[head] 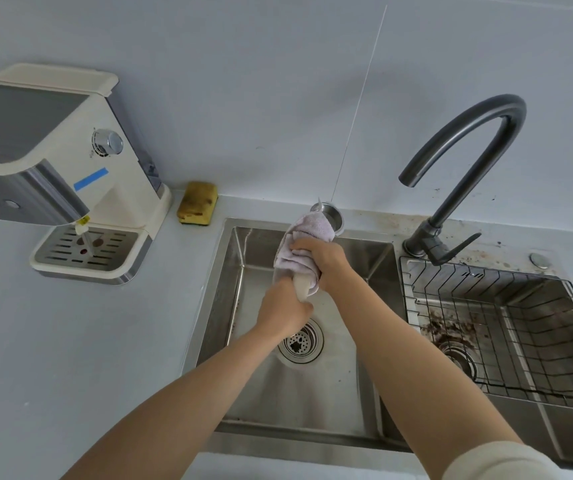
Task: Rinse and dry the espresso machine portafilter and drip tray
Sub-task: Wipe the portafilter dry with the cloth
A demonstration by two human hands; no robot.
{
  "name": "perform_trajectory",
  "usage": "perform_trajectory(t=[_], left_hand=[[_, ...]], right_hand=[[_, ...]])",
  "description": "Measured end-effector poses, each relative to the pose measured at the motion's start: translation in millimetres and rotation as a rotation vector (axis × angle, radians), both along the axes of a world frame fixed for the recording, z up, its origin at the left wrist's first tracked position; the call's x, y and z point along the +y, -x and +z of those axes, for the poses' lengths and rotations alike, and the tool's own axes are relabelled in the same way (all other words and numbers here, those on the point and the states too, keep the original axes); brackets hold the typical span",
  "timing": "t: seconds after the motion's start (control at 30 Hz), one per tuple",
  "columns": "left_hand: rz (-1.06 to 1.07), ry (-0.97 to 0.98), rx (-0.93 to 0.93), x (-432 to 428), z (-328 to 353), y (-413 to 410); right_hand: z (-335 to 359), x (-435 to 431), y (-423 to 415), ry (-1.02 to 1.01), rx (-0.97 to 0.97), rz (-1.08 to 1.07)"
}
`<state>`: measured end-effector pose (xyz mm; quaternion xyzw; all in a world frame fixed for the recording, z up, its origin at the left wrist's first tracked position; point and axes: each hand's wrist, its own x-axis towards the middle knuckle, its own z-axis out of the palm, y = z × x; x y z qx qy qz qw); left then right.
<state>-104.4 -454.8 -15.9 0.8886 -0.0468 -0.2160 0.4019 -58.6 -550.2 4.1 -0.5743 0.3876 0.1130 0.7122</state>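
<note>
Over the left sink basin (236,271) I hold the portafilter, its steel head (330,213) pointing away and its cream handle (302,287) toward me. My left hand (283,311) grips the handle end. A pale pink cloth (304,237) is wrapped round the portafilter's middle, and my right hand (323,263) is closed on that cloth. The drip tray (84,252), with its slotted steel grate, sits in the base of the cream espresso machine (70,161) on the counter at left.
A dark gooseneck faucet (468,161) arches over the divider between the basins. The right basin holds a black wire rack (507,327) and brown residue. A yellow sponge (197,202) lies against the wall. The left basin's drain strainer (300,342) lies below my hands.
</note>
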Motion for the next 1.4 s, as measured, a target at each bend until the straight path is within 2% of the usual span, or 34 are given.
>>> perform_trajectory(t=[0.17, 0.27, 0.3, 0.4, 0.53, 0.67, 0.9, 1.07, 1.17, 1.3, 1.4], left_hand=[[0.002, 0.071, 0.038, 6, 11, -13], [0.099, 0.268, 0.227, 10, 23, -22], [0.118, 0.331, 0.235, 11, 26, -23], [0.159, 0.443, 0.063, 12, 27, -23], [0.124, 0.425, -0.181, 12, 15, -14], [0.276, 0.419, -0.345, 12, 9, -9], [0.402, 0.424, -0.338, -3, 14, -16], [0.568, 0.432, -0.306, -4, 1, -24], [0.646, 0.446, -0.358, -6, -1, -24], [0.623, 0.476, -0.387, -5, -4, -27], [0.486, 0.610, -0.211, -2, -4, -33]], right_hand=[[1, 5, 1, -0.070, -0.034, -0.076], [5, 7, -2, -0.030, -0.061, -0.040], [8, 6, -5, -0.029, -0.069, -0.041], [11, 0, -17, -0.103, -0.051, -0.116], [1, -6, -25, -0.130, -0.007, -0.111], [2, 0, -17, -0.087, -0.018, -0.094], [-10, 19, 4, -0.189, -0.067, 0.003], [-28, 32, 15, -0.258, -0.129, 0.027], [-33, 38, 21, -0.322, -0.158, 0.028], [-36, 38, 21, -0.357, -0.189, 0.018], [-34, 32, 17, -0.321, -0.190, -0.010]])
